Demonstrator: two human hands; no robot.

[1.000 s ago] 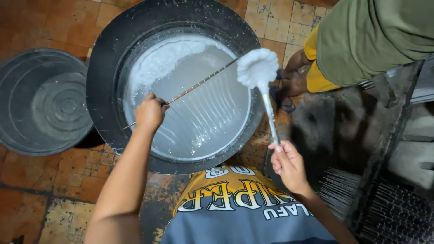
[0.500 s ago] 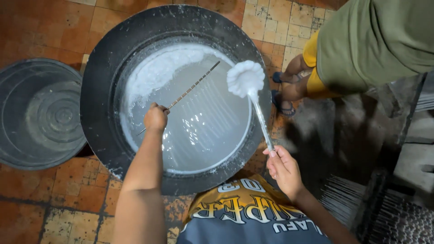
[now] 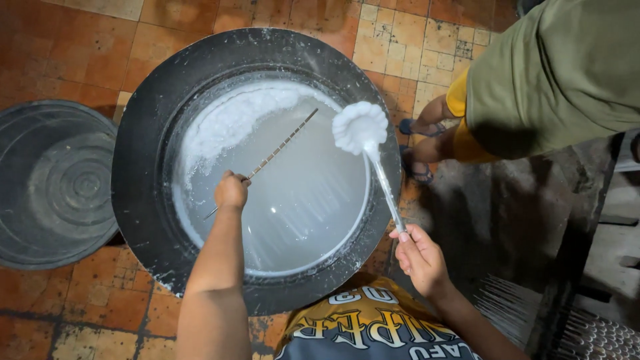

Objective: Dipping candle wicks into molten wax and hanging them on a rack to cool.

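Observation:
My left hand point(image 3: 232, 190) grips a thin metal rod point(image 3: 283, 147) that slants up to the right over a big black tub point(image 3: 143, 167). The tub holds a milky white liquid point(image 3: 300, 200) with white foam point(image 3: 230, 120) along its upper left side. My right hand point(image 3: 419, 257) holds the lower end of a white-coated stick point(image 3: 385, 190). Its top carries a fluffy white clump point(image 3: 360, 127) above the tub's right rim.
A round black lid point(image 3: 57, 183) lies on the orange tiled floor at the left. Another person in a green shirt point(image 3: 553, 73) and yellow shorts stands at the upper right, feet in sandals. Bundles of thin sticks point(image 3: 507, 307) lie at the lower right.
The rod in my left hand has swung a little over the liquid and the ripples have smoothed. The view has shifted, so the tub sits lower in frame.

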